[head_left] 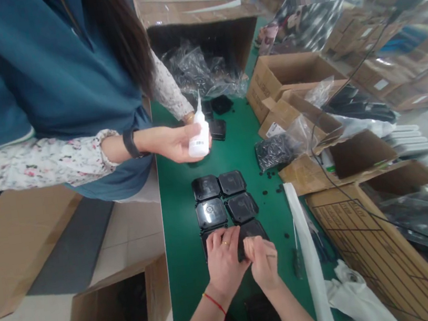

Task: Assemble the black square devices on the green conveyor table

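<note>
Several black square plastic cases (210,214) lie in two columns on the green tabletop (194,301). My left hand (224,260) rests on the nearest row, its fingers stretched over the left case and the thumb reaching toward the right one. Beside it, my right hand (263,262) is curled closed against the near edge of the right-hand case (253,228). Whatever its fingers hold, if anything, is hidden. Across the cases, a co-worker's hand (172,144) holds a white bottle with a pointed nozzle (198,136).
Scissors (315,234) and a dark-handled screwdriver (296,260) flank a white strip (307,253) on the right. Small black pieces (265,192) are scattered nearby. Open cardboard boxes (388,242) line the right side. A bagged black bundle (272,152) sits farther back.
</note>
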`<state>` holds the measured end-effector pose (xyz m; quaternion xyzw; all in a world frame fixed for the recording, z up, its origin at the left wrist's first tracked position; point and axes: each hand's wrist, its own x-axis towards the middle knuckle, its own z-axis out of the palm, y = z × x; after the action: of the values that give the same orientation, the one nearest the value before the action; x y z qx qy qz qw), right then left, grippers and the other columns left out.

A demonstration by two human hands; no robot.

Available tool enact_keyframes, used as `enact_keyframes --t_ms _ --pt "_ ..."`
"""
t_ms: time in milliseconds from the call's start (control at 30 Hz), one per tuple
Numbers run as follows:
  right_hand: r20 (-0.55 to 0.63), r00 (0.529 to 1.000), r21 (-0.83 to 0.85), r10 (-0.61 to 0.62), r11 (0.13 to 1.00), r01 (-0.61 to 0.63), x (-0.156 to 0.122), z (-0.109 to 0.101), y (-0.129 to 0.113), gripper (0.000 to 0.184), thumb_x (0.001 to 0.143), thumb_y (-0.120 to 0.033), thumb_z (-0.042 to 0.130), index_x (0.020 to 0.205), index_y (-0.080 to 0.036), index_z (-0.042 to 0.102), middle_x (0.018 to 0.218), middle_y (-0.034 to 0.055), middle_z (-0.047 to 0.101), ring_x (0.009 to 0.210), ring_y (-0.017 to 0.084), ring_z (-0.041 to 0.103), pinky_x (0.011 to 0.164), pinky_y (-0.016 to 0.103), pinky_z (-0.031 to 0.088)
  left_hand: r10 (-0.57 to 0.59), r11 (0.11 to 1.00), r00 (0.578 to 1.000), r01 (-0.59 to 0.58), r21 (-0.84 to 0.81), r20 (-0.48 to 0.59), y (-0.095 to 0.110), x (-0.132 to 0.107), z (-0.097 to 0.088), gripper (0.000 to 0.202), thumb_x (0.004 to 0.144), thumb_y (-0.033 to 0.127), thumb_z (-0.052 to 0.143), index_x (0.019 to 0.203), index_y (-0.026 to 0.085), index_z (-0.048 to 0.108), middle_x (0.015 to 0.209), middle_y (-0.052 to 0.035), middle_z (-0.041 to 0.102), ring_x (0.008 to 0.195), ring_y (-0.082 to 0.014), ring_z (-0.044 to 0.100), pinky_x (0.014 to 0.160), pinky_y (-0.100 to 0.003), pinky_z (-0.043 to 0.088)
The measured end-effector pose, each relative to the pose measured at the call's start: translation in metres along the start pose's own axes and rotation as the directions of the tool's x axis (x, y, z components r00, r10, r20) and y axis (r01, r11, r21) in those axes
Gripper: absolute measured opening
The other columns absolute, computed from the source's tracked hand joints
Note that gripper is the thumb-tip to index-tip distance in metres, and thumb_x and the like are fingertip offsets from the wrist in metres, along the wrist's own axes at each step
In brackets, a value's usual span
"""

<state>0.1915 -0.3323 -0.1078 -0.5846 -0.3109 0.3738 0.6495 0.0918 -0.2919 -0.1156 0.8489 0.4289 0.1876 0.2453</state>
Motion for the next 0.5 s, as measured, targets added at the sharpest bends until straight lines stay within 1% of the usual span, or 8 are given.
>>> enact_keyframes --t_ms 100,167,233,300,367,433,500 --pt "-0.102 0.990 0.157 0.097 0.984 -0.081 0.000 0.001 0.001 0.059 0.097 -0.054 0.039 0.047 -0.024 0.033 0.042 -0.0054 0.031 0.041 0.010 0.030 0.044 0.031 0.023 -0.003 1.000 1.000 0.003 -0.005 0.007 0.000 0.000 0.000 0.066 0.073 0.027 0.080 0.132 0.018 0.052 0.126 -0.0028 0.066 0.112 -0.0277 0.050 0.099 -0.047 0.039" --pt "-0.126 0.979 0.207 0.159 0.970 -0.131 0.004 0.002 -0.001 0.061 0.094 -0.057 0.045 0.045 -0.024 0.033 0.042 -0.0060 0.030 0.040 0.009 0.029 0.042 0.030 0.021 -0.003 1.000 1.000 0.003 -0.004 0.015 0.000 0.000 -0.001 0.066 0.073 0.028 0.081 0.132 0.018 0.052 0.127 -0.0033 0.065 0.112 -0.0284 0.050 0.099 -0.048 0.039" --pt "-0.151 0.958 0.271 0.243 0.942 -0.197 0.012 0.002 -0.006 0.063 0.091 -0.061 0.049 0.044 -0.024 0.031 0.040 -0.0076 0.026 0.037 0.008 0.024 0.039 0.029 0.016 -0.009 1.000 1.000 0.009 -0.002 0.029 0.000 0.000 -0.001 0.069 0.072 0.031 0.083 0.132 0.018 0.052 0.128 -0.0041 0.065 0.113 -0.0293 0.050 0.099 -0.049 0.040" --pt "-0.191 0.933 0.361 0.306 0.905 -0.223 0.026 0.000 -0.012 0.064 0.090 -0.063 0.048 0.043 -0.024 0.028 0.039 -0.0088 0.022 0.034 0.007 0.019 0.035 0.027 0.011 -0.022 1.000 0.999 0.022 -0.003 0.041 0.001 0.001 -0.002 0.075 0.068 0.034 0.086 0.132 0.019 0.052 0.127 -0.0045 0.064 0.112 -0.0300 0.050 0.099 -0.049 0.041" --pt "-0.250 0.925 0.419 0.287 0.893 -0.164 0.043 0.000 -0.019 0.064 0.092 -0.061 0.046 0.043 -0.024 0.027 0.037 -0.0089 0.021 0.033 0.007 0.017 0.034 0.026 0.010 -0.029 1.000 0.999 0.030 -0.006 0.044 0.002 0.001 -0.002 0.077 0.065 0.033 0.088 0.132 0.019 0.052 0.126 -0.0041 0.064 0.112 -0.0300 0.050 0.099 -0.050 0.041" --pt "-0.287 0.934 0.421 0.215 0.904 -0.079 0.063 0.005 -0.023 0.064 0.093 -0.059 0.046 0.043 -0.023 0.028 0.037 -0.0085 0.022 0.033 0.007 0.018 0.034 0.026 0.012 -0.028 1.000 0.999 0.028 -0.009 0.036 0.002 0.001 -0.002 0.075 0.066 0.031 0.088 0.131 0.020 0.052 0.126 -0.0035 0.065 0.112 -0.0295 0.050 0.099 -0.050 0.042" --pt "-0.262 0.952 0.387 0.156 0.921 -0.044 0.079 0.013 -0.022 0.063 0.093 -0.059 0.046 0.043 -0.023 0.027 0.038 -0.0087 0.022 0.034 0.007 0.018 0.035 0.026 0.012 -0.027 1.000 0.999 0.027 -0.004 0.023 0.002 0.000 -0.002 0.075 0.066 0.031 0.088 0.130 0.020 0.052 0.126 -0.0032 0.065 0.111 -0.0290 0.051 0.098 -0.050 0.042"
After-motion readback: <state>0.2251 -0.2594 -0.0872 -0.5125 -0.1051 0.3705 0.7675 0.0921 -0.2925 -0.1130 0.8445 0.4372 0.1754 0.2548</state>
